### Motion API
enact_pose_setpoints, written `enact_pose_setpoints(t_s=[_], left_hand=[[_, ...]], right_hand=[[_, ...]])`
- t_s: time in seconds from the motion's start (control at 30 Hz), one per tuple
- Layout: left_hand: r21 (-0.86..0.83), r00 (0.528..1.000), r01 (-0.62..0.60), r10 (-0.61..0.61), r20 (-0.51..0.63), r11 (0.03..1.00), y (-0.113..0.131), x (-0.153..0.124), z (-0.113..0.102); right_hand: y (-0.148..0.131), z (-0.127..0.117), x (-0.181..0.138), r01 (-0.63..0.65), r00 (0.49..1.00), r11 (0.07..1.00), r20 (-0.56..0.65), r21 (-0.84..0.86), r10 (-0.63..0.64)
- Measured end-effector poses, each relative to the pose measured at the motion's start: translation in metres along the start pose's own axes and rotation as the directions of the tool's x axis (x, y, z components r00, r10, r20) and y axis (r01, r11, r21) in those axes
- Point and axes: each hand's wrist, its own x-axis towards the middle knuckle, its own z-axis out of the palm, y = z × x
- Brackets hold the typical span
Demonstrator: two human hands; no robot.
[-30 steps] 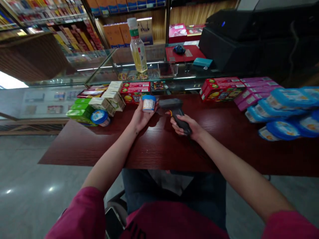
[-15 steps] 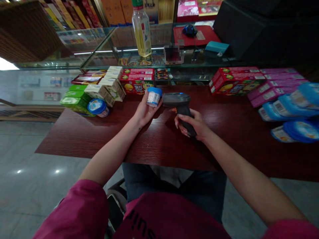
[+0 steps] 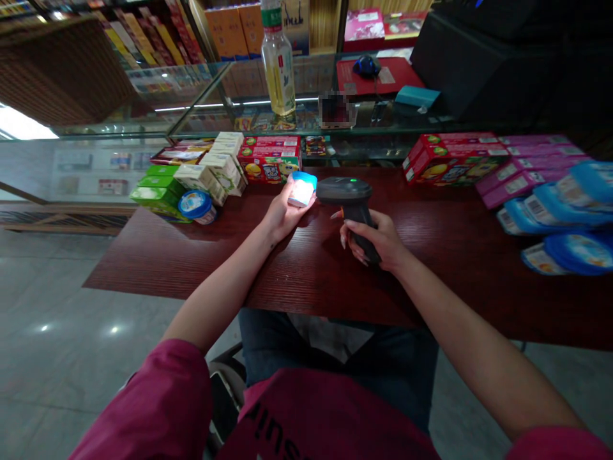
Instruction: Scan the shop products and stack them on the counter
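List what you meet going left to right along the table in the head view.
Green boxes → blue-lidded tub → left hand holding a small cup → scanner in the right hand → red boxes → blue tubs.

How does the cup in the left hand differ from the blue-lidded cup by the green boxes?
The held cup is gripped in the left hand; the other cup lies on the table beside the green boxes. The held cup's side glows white, facing the scanner; the other cup is unlit, showing its printed lid. Both have blue lids.
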Motion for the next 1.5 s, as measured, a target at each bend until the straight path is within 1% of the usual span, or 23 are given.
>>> enact_pose_setpoints(t_s=[0.13,0.23,0.27,0.33,0.37,0.4,0.47,0.53,0.57,0.6,0.63,0.67,0.8,0.87,0.9,0.93,1.03,1.17,1.3,1.4,1.5], left_hand=[[0.040,1.000,-0.009,0.008,0.019,0.999,0.001,-0.004,-0.002],[0.118,0.998,-0.043,0.038,0.044,0.992,0.000,-0.003,-0.007],[0.167,0.996,-0.080,0.071,0.061,0.983,0.001,-0.003,-0.010],[0.307,0.972,-0.230,0.204,0.115,0.923,0.004,-0.004,-0.017],[0.389,0.943,-0.333,0.294,0.156,0.859,0.008,-0.005,-0.021],[0.469,0.898,-0.439,0.390,0.204,0.767,0.012,-0.008,-0.026],[0.596,0.775,-0.610,0.551,0.309,0.522,0.024,-0.017,-0.038],[0.658,0.641,-0.698,0.655,0.399,0.282,0.039,-0.031,-0.052],[0.672,0.580,-0.717,0.693,0.428,0.185,0.048,-0.040,-0.060],[0.682,0.526,-0.723,0.725,0.444,0.106,0.058,-0.049,-0.069],[0.693,0.482,-0.719,0.755,0.445,0.050,0.069,-0.058,-0.078],[0.707,0.446,-0.707,0.784,0.431,0.014,0.080,-0.067,-0.087],[0.799,0.331,-0.596,0.881,0.337,-0.081,0.127,-0.093,-0.117],[0.847,0.275,-0.511,0.906,0.321,-0.145,0.143,-0.098,-0.127],[0.871,0.260,-0.464,0.914,0.312,-0.165,0.148,-0.100,-0.129],[0.892,0.256,-0.419,0.920,0.298,-0.172,0.150,-0.100,-0.131],[0.942,0.271,-0.296,0.932,0.241,-0.157,0.148,-0.095,-0.135],[0.967,0.283,-0.193,0.934,0.218,-0.167,0.140,-0.084,-0.138],[0.976,0.313,-0.148,0.928,0.201,-0.161,0.138,-0.078,-0.141],[0.980,0.314,-0.138,0.933,0.177,-0.140,0.136,-0.077,-0.144],[0.979,0.324,-0.141,0.928,0.184,-0.145,0.135,-0.077,-0.145]], right_hand=[[-0.002,0.000,-0.001,-0.001,1.000,1.000,0.019,0.011,0.001],[-0.003,-0.001,0.000,0.006,1.000,1.000,0.026,0.021,-0.006],[-0.003,-0.001,0.000,0.010,1.000,1.000,0.021,0.025,-0.011],[-0.004,-0.002,0.001,0.012,1.000,0.999,0.001,0.033,-0.012],[-0.004,-0.002,0.001,0.008,1.000,0.999,-0.012,0.037,-0.007],[-0.004,-0.002,0.002,0.001,1.000,0.999,-0.024,0.040,0.000],[-0.004,-0.001,0.002,-0.016,0.999,0.999,-0.048,0.039,0.017],[-0.004,0.001,0.002,-0.023,0.997,0.999,-0.068,0.032,0.025],[-0.004,0.001,0.002,-0.024,0.997,0.999,-0.075,0.028,0.026],[-0.003,0.002,0.002,-0.024,0.997,0.999,-0.079,0.025,0.025],[-0.003,0.002,0.002,-0.024,0.996,0.999,-0.081,0.023,0.026],[-0.002,0.002,0.002,-0.027,0.996,0.999,-0.082,0.021,0.029],[0.002,0.001,0.004,-0.037,0.996,0.999,-0.080,0.005,0.038],[0.004,0.001,0.004,-0.037,0.996,0.999,-0.081,-0.011,0.036],[0.005,0.000,0.004,-0.038,0.996,0.999,-0.082,-0.018,0.036],[0.006,0.000,0.004,-0.039,0.996,0.999,-0.084,-0.022,0.037],[0.008,-0.002,0.004,-0.041,0.994,0.999,-0.099,-0.019,0.038],[0.009,-0.007,0.005,-0.051,0.990,0.999,-0.130,-0.006,0.050],[0.010,-0.009,0.006,-0.059,0.989,0.998,-0.137,0.010,0.060],[0.011,-0.010,0.007,-0.062,0.989,0.998,-0.137,0.015,0.063],[0.011,-0.011,0.008,-0.071,0.989,0.997,-0.130,0.020,0.073]])
